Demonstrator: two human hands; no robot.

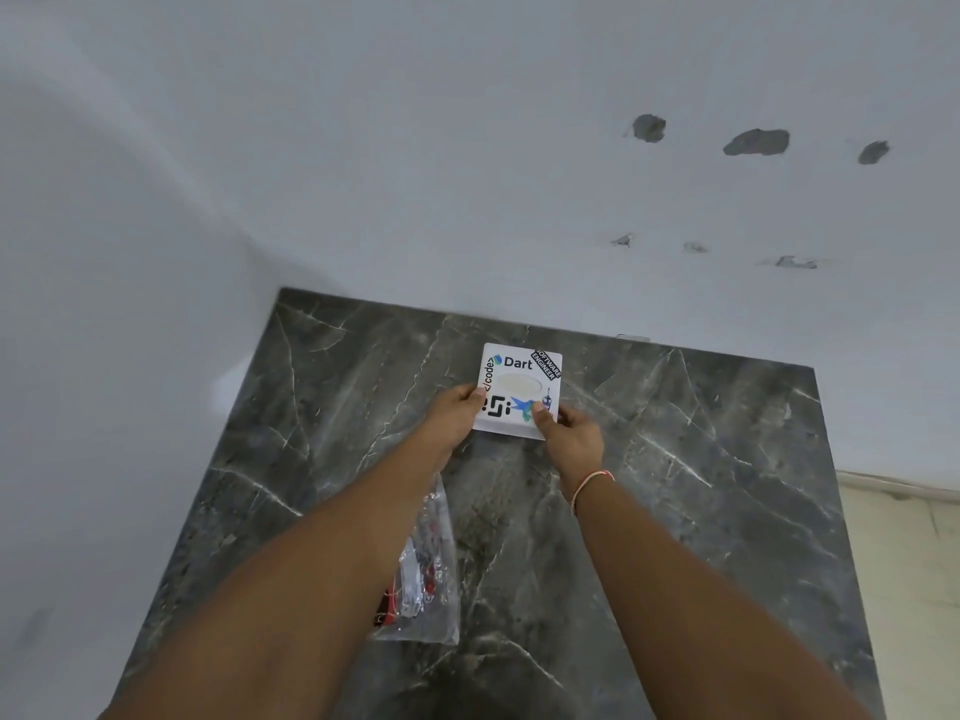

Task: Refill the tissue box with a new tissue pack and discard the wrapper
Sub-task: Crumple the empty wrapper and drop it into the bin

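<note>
While my left hand (457,410) and right hand (574,433) pinch the near corners of the white tissue box (519,389) on the desk (675,459), I should press evenly, then bin the empty wrapper (426,569) (lying under my left forearm).

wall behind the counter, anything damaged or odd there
Yes. The white wall has chipped patches at upper right, exposing grey beneath, with smaller scuffs below. On the counter, nothing looks damaged.
</note>
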